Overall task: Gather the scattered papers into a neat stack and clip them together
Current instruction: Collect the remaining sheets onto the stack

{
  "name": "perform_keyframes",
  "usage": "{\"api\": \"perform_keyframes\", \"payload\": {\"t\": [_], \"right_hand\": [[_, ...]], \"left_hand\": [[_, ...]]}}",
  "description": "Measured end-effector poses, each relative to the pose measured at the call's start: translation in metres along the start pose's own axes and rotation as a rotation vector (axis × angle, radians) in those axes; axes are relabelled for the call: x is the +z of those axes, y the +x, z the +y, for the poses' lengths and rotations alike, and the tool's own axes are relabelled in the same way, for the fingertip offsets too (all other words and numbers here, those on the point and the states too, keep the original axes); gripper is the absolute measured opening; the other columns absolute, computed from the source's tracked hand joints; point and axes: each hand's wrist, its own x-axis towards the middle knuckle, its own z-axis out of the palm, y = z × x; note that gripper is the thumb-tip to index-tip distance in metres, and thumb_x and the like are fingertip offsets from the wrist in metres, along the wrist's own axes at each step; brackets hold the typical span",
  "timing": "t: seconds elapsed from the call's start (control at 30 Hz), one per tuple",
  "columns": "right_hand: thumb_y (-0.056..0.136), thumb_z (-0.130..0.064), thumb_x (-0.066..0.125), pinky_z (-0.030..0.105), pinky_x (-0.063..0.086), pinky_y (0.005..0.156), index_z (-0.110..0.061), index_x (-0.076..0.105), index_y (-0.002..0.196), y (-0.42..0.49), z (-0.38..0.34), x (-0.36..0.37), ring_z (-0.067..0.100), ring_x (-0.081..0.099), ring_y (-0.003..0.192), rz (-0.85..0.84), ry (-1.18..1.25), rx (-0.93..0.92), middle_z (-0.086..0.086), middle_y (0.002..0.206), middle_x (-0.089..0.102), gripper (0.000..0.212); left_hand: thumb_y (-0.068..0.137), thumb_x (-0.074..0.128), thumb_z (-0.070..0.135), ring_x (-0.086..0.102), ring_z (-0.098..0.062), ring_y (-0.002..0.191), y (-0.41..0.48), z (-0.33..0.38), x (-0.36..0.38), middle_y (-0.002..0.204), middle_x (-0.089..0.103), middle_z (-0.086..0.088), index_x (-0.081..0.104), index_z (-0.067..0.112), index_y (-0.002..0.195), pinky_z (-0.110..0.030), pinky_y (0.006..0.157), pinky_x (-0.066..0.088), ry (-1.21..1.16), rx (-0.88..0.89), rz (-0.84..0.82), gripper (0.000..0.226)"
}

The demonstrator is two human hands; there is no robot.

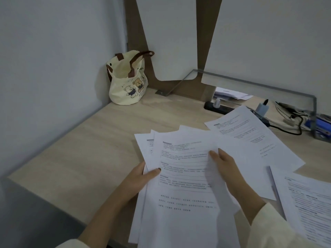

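A person's left hand holds a fanned bundle of papers above the near edge of a pale wood-grain surface. The thumb is pressed on the top page, pinching the printed sheets at their left edge, and the fingers are hidden beneath. The right hand rests against the bundle's right side. Two fingertips lie on the paper and the rest are out of sight, so whether that hand pinches a sheet or only touches it cannot be told. The pages in the bundle are unaligned, their top corners stepped one behind another.

More papers lie scattered to the right. A loose sheet sits askew on the surface beyond the right hand, and a blank-looking sheet partly covers its near end. A pen lies on that blank-looking sheet. A densely printed page lies at the right edge of the view. Cream sleeves cover both forearms.

In the far left corner, a cream tote bag with cartoon bears and brown handles stands against the wall. A black power strip and tangled cables lie along the back, beneath a glass shelf.
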Motion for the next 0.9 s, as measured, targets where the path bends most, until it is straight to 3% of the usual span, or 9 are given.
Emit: {"api": "perform_keyframes", "payload": {"t": [0.13, 0.23, 0.33, 0.43, 0.5, 0.6, 0.7, 0.8, 0.9], "right_hand": [[0.091, -0.027, 0.049, 0.042, 0.047, 0.09, -0.012, 0.055, 0.102, 0.009, 0.006, 0.008, 0.028, 0.058, 0.101, -0.043, -0.162, -0.024, 0.009, 0.109, 0.061, 0.02], [0.088, -0.023, 0.051, 0.042, 0.049, 0.085, -0.008, 0.055, 0.104, 0.011, 0.01, -0.001, 0.031, 0.058, 0.099, -0.058, -0.233, 0.011, 0.014, 0.107, 0.06, 0.022], [0.093, -0.016, 0.049, 0.025, 0.048, 0.077, -0.016, 0.056, 0.108, 0.001, 0.008, -0.009, 0.013, 0.059, 0.09, -0.214, -0.116, 0.017, 0.002, 0.104, 0.063, 0.016], [0.091, -0.015, 0.054, 0.025, 0.041, 0.09, -0.017, 0.057, 0.118, 0.002, 0.015, -0.018, 0.017, 0.057, 0.102, -0.138, -0.16, -0.081, 0.006, 0.12, 0.061, 0.027], [0.088, -0.022, 0.06, 0.029, 0.035, 0.099, -0.016, 0.051, 0.128, 0.005, 0.024, -0.027, 0.021, 0.049, 0.118, -0.078, -0.405, -0.128, 0.006, 0.133, 0.052, 0.042], [0.081, -0.044, 0.063, 0.037, 0.025, 0.111, -0.021, 0.034, 0.14, 0.002, 0.039, -0.036, 0.026, 0.027, 0.138, -0.175, -0.763, -0.138, 0.006, 0.15, 0.029, 0.07], [0.079, -0.055, 0.059, 0.036, 0.018, 0.115, -0.024, 0.022, 0.145, -0.004, 0.048, -0.037, 0.024, 0.014, 0.143, -0.225, -0.843, -0.15, 0.003, 0.157, 0.012, 0.081], [0.077, -0.06, 0.056, 0.036, 0.02, 0.115, -0.024, 0.02, 0.146, -0.007, 0.052, -0.04, 0.023, 0.016, 0.143, -0.217, -0.896, -0.2, 0.003, 0.157, 0.013, 0.085], [0.08, -0.055, 0.056, 0.034, 0.034, 0.108, -0.022, 0.026, 0.143, -0.007, 0.052, -0.045, 0.02, 0.033, 0.136, -0.171, -0.913, -0.263, 0.0, 0.151, 0.029, 0.077]], "left_hand": [[0.091, 0.055, 0.008, 0.062, -0.005, 0.098, 0.0, -0.005, 0.002, 0.105, 0.064, 0.014, 0.052, 0.022, 0.119, -0.024, 0.084, 0.051, 0.032, 0.038, 0.059, 0.032], [0.092, 0.053, 0.01, 0.063, -0.008, 0.101, -0.001, -0.008, 0.002, 0.108, 0.066, 0.011, 0.055, 0.027, 0.114, -0.028, 0.088, 0.051, -0.033, 0.077, 0.152, 0.028], [0.092, 0.053, 0.01, 0.064, -0.015, 0.102, 0.0, -0.011, 0.004, 0.11, 0.067, 0.005, 0.059, 0.023, 0.115, -0.035, 0.094, 0.048, -0.152, 0.106, 0.286, 0.027], [0.093, 0.051, 0.008, 0.062, -0.015, 0.1, 0.001, -0.009, 0.001, 0.11, 0.065, 0.003, 0.056, 0.016, 0.121, -0.032, 0.091, 0.046, -0.179, 0.148, 0.394, 0.03], [0.094, 0.049, 0.007, 0.059, -0.018, 0.102, 0.001, -0.007, -0.006, 0.114, 0.062, 0.0, 0.054, 0.014, 0.125, -0.032, 0.09, 0.044, -0.152, 0.178, 0.45, 0.032], [0.095, 0.045, 0.008, 0.055, -0.019, 0.108, 0.0, -0.01, -0.018, 0.117, 0.058, 0.0, 0.051, 0.01, 0.129, -0.031, 0.091, 0.041, -0.07, 0.192, 0.537, 0.034], [0.096, 0.044, 0.009, 0.054, -0.02, 0.11, 0.0, -0.015, -0.027, 0.122, 0.058, -0.003, 0.049, 0.01, 0.131, -0.03, 0.091, 0.04, -0.001, 0.171, 0.581, 0.035], [0.096, 0.043, 0.012, 0.053, -0.024, 0.117, 0.001, -0.018, -0.036, 0.127, 0.057, -0.005, 0.048, 0.011, 0.132, -0.031, 0.093, 0.04, 0.033, 0.145, 0.615, 0.036], [0.097, 0.042, 0.013, 0.052, -0.025, 0.12, 0.0, -0.018, -0.044, 0.131, 0.056, -0.006, 0.047, 0.012, 0.134, -0.031, 0.095, 0.039, 0.075, 0.124, 0.614, 0.038]]}}
